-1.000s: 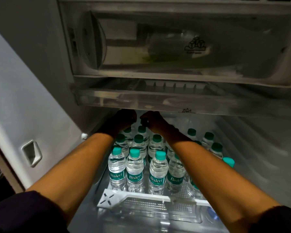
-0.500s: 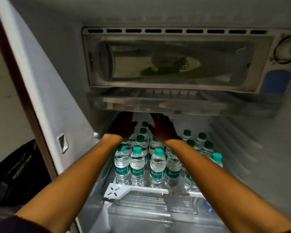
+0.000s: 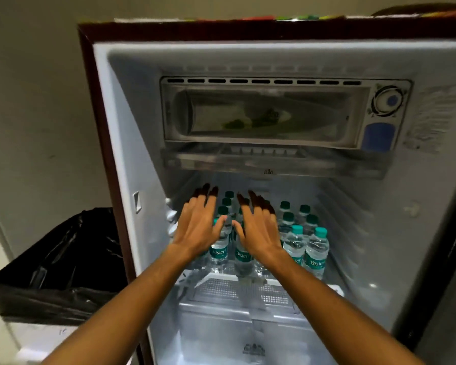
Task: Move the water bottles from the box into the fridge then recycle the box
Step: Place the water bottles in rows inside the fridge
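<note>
Head view, left to right: a black bin bag (image 3: pixel 55 262) sits beside the fridge (image 3: pixel 132 159). Both my left hand (image 3: pixel 199 227) and right hand (image 3: pixel 258 231) hover with fingers spread, holding nothing, over the water bottles (image 3: pixel 315 252) standing on the fridge shelf (image 3: pixel 248 288), toward its front edge.

We see clear, teal-capped bottles (image 3: pixel 315 250) standing upright in rows on the fridge (image 3: pixel 132 133) shelf.
</note>
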A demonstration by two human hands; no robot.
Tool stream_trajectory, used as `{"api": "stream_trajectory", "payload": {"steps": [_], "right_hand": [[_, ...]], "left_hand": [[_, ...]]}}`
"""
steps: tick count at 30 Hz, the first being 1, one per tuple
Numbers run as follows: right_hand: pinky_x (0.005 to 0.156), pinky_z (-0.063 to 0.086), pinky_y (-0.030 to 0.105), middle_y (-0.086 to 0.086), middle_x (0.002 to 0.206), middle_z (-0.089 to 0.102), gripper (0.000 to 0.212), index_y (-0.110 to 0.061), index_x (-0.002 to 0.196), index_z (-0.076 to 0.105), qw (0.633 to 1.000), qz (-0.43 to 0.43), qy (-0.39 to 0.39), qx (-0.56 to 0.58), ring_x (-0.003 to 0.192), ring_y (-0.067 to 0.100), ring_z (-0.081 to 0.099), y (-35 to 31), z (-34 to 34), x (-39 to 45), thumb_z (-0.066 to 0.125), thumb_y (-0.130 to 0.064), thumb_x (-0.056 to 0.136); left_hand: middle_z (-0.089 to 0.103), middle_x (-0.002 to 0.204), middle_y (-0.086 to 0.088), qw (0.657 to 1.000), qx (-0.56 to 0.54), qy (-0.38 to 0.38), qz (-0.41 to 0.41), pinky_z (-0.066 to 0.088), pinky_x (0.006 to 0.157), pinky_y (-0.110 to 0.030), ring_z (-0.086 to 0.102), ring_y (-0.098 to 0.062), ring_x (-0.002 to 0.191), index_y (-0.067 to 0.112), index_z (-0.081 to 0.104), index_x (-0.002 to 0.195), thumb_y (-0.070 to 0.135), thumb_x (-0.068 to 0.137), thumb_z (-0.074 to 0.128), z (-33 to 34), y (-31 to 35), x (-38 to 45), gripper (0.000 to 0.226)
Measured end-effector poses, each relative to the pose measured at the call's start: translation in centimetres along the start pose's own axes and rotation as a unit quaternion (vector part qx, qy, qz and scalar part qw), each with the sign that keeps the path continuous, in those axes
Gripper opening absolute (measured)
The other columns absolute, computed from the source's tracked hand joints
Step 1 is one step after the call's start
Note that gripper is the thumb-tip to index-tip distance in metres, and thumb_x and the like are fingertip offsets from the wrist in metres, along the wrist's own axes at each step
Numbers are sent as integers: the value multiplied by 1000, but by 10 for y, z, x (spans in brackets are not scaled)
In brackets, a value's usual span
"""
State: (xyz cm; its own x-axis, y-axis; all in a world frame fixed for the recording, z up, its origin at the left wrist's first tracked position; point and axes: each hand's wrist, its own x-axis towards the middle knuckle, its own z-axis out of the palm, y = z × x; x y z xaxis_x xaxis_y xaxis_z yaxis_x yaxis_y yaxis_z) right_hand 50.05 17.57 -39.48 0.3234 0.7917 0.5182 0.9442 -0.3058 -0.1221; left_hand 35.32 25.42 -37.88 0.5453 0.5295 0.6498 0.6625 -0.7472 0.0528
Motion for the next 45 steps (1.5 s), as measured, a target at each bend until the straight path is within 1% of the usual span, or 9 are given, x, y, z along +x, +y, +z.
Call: {"api": "stream_trajectory", "payload": {"steps": [3,6,14,20,24,29,34,39,45], "right_hand": [[113,30,47,14,150,35,67,-22,153,22,999,-26,23,27,136,32,36,-6,8,-22,49,-48,97],[120,19,47,11,159,22,69,-23,154,19,996,-51,19,71,146,31,21,-13,21,-47,52,-42,97],[118,16,43,6,160,21,71,-28,152,18,985,-113,26,125,147,27,23,-44,67,-117,54,-46,95],[118,10,43,6,162,16,72,-25,153,17,970,-192,19,151,149,24,13,-86,93,-168,52,-46,94],[121,10,44,4,163,12,67,-28,153,16,953,-235,-33,191,150,22,9,-124,110,-204,43,-49,96],[112,29,49,10,157,30,71,-20,145,40,926,-282,-81,236,142,31,33,-177,132,-240,71,-36,84],[106,39,54,13,153,37,74,-21,145,39,892,-337,-144,264,136,34,42,-234,154,-275,74,-38,81],[109,32,51,11,155,32,69,-21,145,38,852,-390,-204,284,139,31,37,-281,169,-312,70,-36,85],[109,33,50,9,156,32,69,-25,143,35,819,-415,-271,289,139,30,38,-324,184,-345,70,-37,85]], "left_hand": [[31,154,-16,996,-84,-5,-20,29,116,-46,29,-34,142,12,25,151,43,94,51,10,2,-36,70],[25,157,-12,995,-98,16,-19,29,116,-44,23,-30,145,11,24,152,39,91,55,21,0,-75,73],[7,163,-4,991,-124,13,-53,22,118,-49,4,-21,150,14,16,154,36,94,55,29,-6,-198,74],[20,160,-10,989,-126,12,-81,29,114,-53,18,-26,148,4,30,149,27,91,60,25,-20,-280,69],[18,160,-8,982,-123,-13,-141,27,115,-51,15,-25,148,6,30,149,27,93,60,20,-34,-341,67],[17,161,-5,965,-89,-36,-245,25,118,-42,16,-22,148,9,29,150,34,94,53,13,-54,-420,65],[19,160,-3,930,-35,-70,-360,26,118,-41,20,-21,147,16,28,151,37,95,52,2,-76,-501,65],[23,158,-11,867,19,-133,-480,21,116,-41,25,-30,144,17,28,151,46,97,35,-20,-109,-567,62],[26,155,-20,780,75,-175,-597,31,112,-50,30,-40,140,14,36,146,25,90,63,-55,-158,-620,64]]}}
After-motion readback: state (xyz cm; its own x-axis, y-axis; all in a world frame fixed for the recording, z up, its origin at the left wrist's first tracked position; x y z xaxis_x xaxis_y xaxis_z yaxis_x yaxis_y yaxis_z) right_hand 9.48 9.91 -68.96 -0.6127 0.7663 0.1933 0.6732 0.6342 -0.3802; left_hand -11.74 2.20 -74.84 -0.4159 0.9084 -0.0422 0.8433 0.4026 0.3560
